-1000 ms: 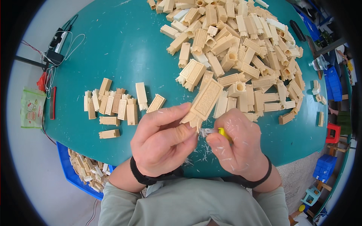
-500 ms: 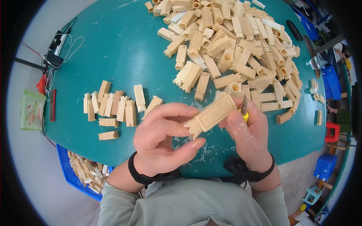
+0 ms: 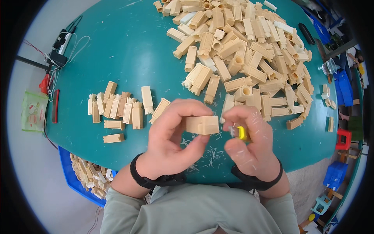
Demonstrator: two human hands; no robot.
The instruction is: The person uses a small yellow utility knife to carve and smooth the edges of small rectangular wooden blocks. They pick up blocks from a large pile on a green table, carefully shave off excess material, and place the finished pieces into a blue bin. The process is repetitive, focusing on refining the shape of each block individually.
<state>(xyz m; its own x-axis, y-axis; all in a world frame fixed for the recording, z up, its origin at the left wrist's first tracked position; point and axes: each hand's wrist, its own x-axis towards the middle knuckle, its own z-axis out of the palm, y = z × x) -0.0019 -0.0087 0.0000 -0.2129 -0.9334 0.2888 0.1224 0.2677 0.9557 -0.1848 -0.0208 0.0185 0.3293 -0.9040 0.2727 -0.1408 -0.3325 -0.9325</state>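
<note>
My left hand (image 3: 167, 136) is closed on a beige rectangular moulded piece (image 3: 202, 125), gripping it between thumb and fingers with its plain end toward the right. Just to the right, my right hand (image 3: 253, 140) holds a small yellow-handled knife (image 3: 242, 133) in its curled fingers; the blade points left and is blurred. A narrow gap separates the knife from the piece. Thin pale shavings (image 3: 211, 154) lie on the green table (image 3: 128, 50) below my hands. Beyond them rises a large heap of similar beige pieces (image 3: 233, 50), some with jagged ends.
A smaller group of pieces (image 3: 126, 111) lies to the left. At the lower left, a blue bin (image 3: 72, 177) holds more pieces. A power strip with cables (image 3: 58, 56) sits at the left edge. At the right are a black object (image 3: 306, 34) and a clear cup (image 3: 329, 66).
The piece has turned in my left hand, from slanted with its panelled side showing to level. My right hand has let go of its end and moved slightly away with the knife.
</note>
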